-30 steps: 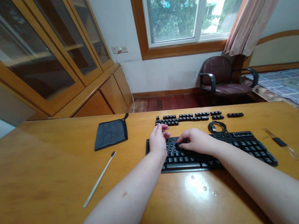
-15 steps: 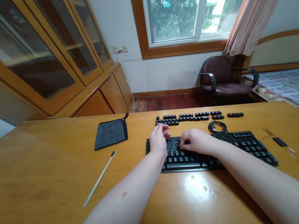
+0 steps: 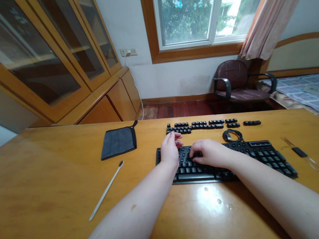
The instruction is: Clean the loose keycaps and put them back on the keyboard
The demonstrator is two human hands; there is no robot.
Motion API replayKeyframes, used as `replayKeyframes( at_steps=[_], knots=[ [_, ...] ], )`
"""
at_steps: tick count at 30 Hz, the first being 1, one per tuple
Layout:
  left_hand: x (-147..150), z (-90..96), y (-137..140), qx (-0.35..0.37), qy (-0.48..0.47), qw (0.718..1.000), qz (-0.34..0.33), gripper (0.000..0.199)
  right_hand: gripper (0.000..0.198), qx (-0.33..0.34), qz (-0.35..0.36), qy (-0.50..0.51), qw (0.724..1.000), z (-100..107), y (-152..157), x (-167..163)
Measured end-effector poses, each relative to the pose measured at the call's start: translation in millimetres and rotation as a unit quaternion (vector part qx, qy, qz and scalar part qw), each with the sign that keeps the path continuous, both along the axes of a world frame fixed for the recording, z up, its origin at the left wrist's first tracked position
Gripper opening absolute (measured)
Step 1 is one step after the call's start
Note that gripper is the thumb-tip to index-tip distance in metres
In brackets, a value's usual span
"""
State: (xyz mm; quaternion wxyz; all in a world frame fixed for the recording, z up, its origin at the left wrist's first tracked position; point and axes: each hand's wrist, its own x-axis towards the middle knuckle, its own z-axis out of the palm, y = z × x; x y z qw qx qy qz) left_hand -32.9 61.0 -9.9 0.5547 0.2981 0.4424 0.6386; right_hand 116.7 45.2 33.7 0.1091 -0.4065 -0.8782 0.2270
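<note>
A black keyboard (image 3: 197, 177) lies on the wooden desk, its upper left rows showing bare key posts where the keycaps are off. My left hand (image 3: 170, 150) rests over the keyboard's left end, fingers loosely curved and apart, palm turned inward; nothing shows in it. Reaching in from the right, my right hand (image 3: 208, 152) has its thumb and fingertips pinched down on a keycap in the middle rows, which they largely hide. Behind the keyboard, loose black keycaps (image 3: 216, 125) are set out in rows.
A coiled black cable (image 3: 232, 135) lies behind the keyboard. To the left are a dark grey cloth pouch (image 3: 118, 142) and a long white-handled brush (image 3: 106, 191). A wire keycap puller (image 3: 299, 152) lies at the right. Beyond the desk stands an office chair (image 3: 233, 79).
My right hand's fingers have shifted slightly left on the keys, and its thumb and index finger form a wider arch. The left hand stays in place.
</note>
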Motion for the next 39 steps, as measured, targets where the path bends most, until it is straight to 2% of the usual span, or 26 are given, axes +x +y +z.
replayKeyframes(
  at_steps=[12, 22, 27, 32, 39],
  knots=[
    [1.1, 1.1, -0.1, -0.001, -0.006, 1.0, 0.001, 0.027, 0.017, 0.014, 0.012, -0.025, 1.0, 3.4, -2.7, -1.0],
    [1.0, 0.9, -0.2, -0.004, -0.002, 1.0, 0.003, 0.028, 0.016, 0.004, 0.008, -0.022, 1.0, -7.3, 3.5, 1.4],
    [0.6, -0.4, -0.1, 0.004, -0.003, 1.0, 0.0, 0.027, 0.014, 0.021, 0.015, -0.054, 0.998, -0.3, -2.2, 0.1],
    [0.1, -1.1, 0.0, 0.011, -0.007, 1.0, 0.001, 0.026, 0.022, 0.03, -0.017, -0.094, 0.995, 10.2, -12.0, -2.3],
    [-1.2, -0.4, 0.1, 0.0, -0.013, 1.0, -0.001, 0.026, 0.025, 0.017, -0.055, -0.119, 0.991, 8.7, -12.9, -4.7]
  ],
)
